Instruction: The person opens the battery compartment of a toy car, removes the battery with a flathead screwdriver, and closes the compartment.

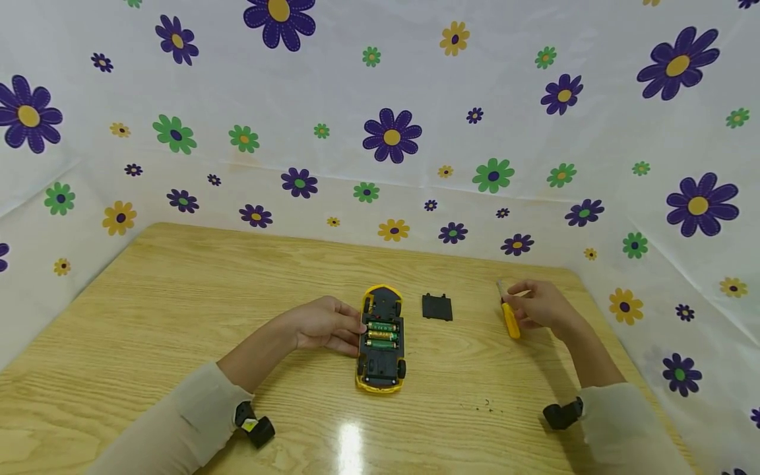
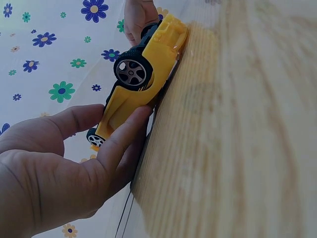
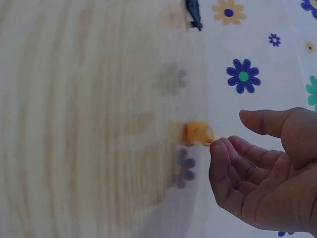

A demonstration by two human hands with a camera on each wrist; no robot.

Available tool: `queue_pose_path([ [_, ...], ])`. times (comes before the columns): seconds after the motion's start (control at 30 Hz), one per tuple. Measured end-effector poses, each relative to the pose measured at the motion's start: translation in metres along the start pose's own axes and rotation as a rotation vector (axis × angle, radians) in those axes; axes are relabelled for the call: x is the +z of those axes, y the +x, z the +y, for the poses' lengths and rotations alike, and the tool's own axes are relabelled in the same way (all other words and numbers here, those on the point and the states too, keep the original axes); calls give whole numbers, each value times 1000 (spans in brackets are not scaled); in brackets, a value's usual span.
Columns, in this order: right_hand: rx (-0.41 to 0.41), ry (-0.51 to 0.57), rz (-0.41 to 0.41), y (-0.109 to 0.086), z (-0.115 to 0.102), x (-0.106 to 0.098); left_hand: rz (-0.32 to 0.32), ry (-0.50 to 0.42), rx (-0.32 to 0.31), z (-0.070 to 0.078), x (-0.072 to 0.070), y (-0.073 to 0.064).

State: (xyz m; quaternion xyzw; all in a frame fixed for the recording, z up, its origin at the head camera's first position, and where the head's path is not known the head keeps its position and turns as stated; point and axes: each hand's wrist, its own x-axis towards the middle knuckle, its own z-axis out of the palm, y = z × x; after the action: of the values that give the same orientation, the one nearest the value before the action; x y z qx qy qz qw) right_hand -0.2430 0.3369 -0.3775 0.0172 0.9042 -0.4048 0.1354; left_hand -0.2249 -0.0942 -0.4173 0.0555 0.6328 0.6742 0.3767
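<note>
A yellow toy car (image 1: 382, 366) lies wheels-up on the table, its black underside showing several green-and-gold batteries (image 1: 382, 336) in an uncovered compartment. My left hand (image 1: 326, 324) holds the car by its left side; the left wrist view shows the thumb near the underside and fingers along the yellow body (image 2: 130, 106). At the right, a screwdriver (image 1: 510, 321) with a yellow handle lies on the table, tip pointing away. Beside it is my right hand (image 1: 543, 307). In the right wrist view the thumb stands apart from the loosely bent fingers, whose tips are at the yellow handle (image 3: 198, 132).
A black battery cover (image 1: 437, 307) lies between the car and the screwdriver. Small dark specks (image 1: 487, 404) are on the wooden table (image 1: 237, 264) nearer to me. White flower-printed sheeting (image 1: 332, 86) stands behind the table and at both sides.
</note>
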Motion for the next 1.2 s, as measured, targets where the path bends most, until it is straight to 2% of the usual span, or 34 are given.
queue_pose_path([
  [0.33, 22, -39, -31, 2, 8, 3, 6, -4, -5, 1, 0, 1],
  [0.6, 29, -160, 4, 5, 11, 10, 7, 0, -6, 2, 0, 1],
  [0.77, 31, -171, 8, 5, 10, 13, -2, 3, -5, 3, 0, 0],
  [0.93, -18, -204, -3, 3, 8, 15, -4, 6, -7, 2, 1, 0],
  [1.2, -197, -295, 36, 4, 0, 18, -1, 11, -3, 0, -1, 0],
])
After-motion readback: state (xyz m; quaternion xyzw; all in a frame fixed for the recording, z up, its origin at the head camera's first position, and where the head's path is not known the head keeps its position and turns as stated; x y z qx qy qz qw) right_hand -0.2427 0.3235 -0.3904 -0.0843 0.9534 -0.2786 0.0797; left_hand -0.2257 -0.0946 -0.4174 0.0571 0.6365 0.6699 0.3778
